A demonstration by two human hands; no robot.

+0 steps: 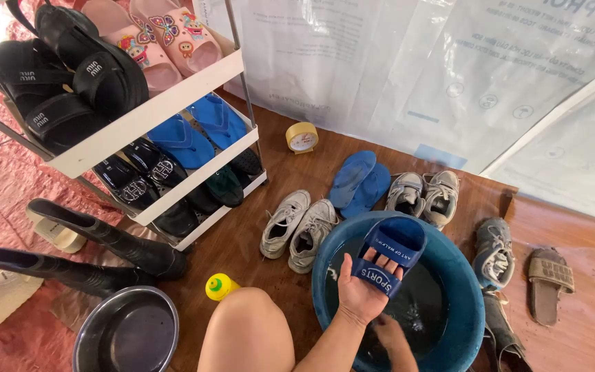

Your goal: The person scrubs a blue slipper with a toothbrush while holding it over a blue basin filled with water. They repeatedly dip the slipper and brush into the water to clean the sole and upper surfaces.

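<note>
— What sits at your far left?

— A pair of black rubber boots (98, 248) lying on the floor, with a white shoe rack (166, 110) above them full of black sandals, pink slides and blue flip-flops. Near my knee (246, 337) stands an empty metal bowl (127, 332), and just beside the knee a yellow bottle cap (218, 286).

— And in the middle?

— Grey sneakers (297, 226) on the wooden floor, a yellow roll of tape (302, 137) further back, and a pair of blue flip-flops (359, 180) next to more grey sneakers.

— What are your hands doing?

— My left hand (361, 293) holds a blue slide sandal (388, 253) over the blue basin (473, 310), sole against my palm, my fingers (380, 258) clamped round its strap. My right hand (388, 334) is lower, down in the dark water; I cannot tell whether its fingers are apart or together.

— Anything to the right?

— A muddy sneaker (494, 255) against the basin's rim, and a brown slide (549, 282) lying well apart from it.
</note>
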